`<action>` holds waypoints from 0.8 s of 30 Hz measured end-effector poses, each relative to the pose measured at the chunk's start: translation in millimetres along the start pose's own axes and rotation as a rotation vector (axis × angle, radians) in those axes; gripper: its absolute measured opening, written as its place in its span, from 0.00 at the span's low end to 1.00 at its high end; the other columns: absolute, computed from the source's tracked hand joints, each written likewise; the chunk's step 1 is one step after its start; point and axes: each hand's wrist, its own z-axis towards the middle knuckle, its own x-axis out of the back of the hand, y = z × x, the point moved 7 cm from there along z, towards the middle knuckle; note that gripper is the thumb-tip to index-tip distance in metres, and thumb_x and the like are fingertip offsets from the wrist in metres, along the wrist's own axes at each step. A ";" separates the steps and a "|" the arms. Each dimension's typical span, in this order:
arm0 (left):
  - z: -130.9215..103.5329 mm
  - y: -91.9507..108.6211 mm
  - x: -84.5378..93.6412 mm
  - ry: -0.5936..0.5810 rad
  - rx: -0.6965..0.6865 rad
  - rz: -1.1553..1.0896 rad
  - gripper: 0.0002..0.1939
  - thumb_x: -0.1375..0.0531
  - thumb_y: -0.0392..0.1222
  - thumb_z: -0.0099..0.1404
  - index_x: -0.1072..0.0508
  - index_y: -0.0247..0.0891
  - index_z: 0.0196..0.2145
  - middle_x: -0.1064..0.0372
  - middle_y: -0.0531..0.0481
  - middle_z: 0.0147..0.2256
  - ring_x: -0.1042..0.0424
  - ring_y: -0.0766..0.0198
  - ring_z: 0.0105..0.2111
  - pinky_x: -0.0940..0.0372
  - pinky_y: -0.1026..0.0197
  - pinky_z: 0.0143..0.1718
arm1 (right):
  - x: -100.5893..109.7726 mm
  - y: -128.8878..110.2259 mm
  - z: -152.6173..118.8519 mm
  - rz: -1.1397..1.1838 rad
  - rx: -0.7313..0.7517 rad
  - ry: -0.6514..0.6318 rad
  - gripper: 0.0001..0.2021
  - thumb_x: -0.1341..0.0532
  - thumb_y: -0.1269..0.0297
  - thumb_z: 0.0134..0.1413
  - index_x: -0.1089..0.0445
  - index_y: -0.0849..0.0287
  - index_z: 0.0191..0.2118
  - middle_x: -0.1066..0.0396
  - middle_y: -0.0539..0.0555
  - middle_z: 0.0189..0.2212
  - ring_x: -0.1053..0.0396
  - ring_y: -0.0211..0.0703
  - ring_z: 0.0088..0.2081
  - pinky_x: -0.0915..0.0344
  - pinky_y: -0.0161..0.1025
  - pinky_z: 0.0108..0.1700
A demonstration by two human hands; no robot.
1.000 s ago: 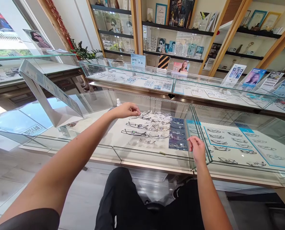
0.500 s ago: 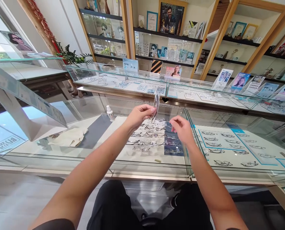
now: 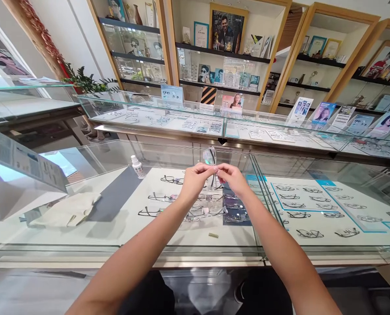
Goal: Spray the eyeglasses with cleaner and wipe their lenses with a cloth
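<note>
Above the glass display counter [image 3: 116, 238], a pair of eyeglasses [image 3: 210, 156] is held up on end between my two hands. One lens shows above the fingertips, the rest hangs below and is partly hidden. My left hand [image 3: 196, 177] pinches the frame near its middle. Fingertips of my right hand [image 3: 230, 177] meet it from the other side, closed on the same glasses. Beneath the hands lie rows of other eyeglasses [image 3: 149, 213] inside the case, some over a dark blue strip [image 3: 236, 221].
A white spray bottle [image 3: 137, 167] stands at the left, beyond a cream cloth [image 3: 67, 210]. A tilted display stand [image 3: 21, 175] is at the far left. More frames fill the right-hand case [image 3: 309, 234]. Behind runs another glass showcase [image 3: 155, 127].
My right hand has come in from the right and joined the left at the glasses. The glasses have turned so a lens faces me. The view has shifted slightly.
</note>
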 end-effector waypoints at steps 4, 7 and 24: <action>-8.4 -12.4 -0.7 -0.020 0.128 -0.025 0.18 0.20 0.56 0.47 0.15 0.40 0.25 0.27 0.50 0.26 0.40 0.66 0.28 0.43 0.59 0.32 | -7.0 23.1 -3.1 0.171 -0.156 -0.072 0.17 0.24 0.49 0.46 0.24 0.56 0.34 0.35 0.45 0.23 0.40 0.37 0.27 0.43 0.38 0.31; -11.0 -18.0 -0.2 -0.031 0.184 -0.043 0.18 0.20 0.56 0.48 0.15 0.40 0.25 0.29 0.52 0.25 0.42 0.67 0.27 0.45 0.60 0.31 | -8.7 29.3 -3.6 0.258 -0.216 -0.092 0.16 0.24 0.53 0.45 0.25 0.57 0.31 0.37 0.45 0.23 0.41 0.36 0.26 0.44 0.36 0.31; -8.6 -1.7 0.2 -0.079 -0.043 0.041 0.18 0.22 0.58 0.56 0.15 0.41 0.30 0.23 0.48 0.32 0.29 0.60 0.34 0.36 0.56 0.38 | 3.7 26.7 -4.2 0.308 -0.209 -0.116 0.17 0.23 0.50 0.49 0.25 0.57 0.32 0.38 0.45 0.24 0.43 0.36 0.28 0.46 0.36 0.32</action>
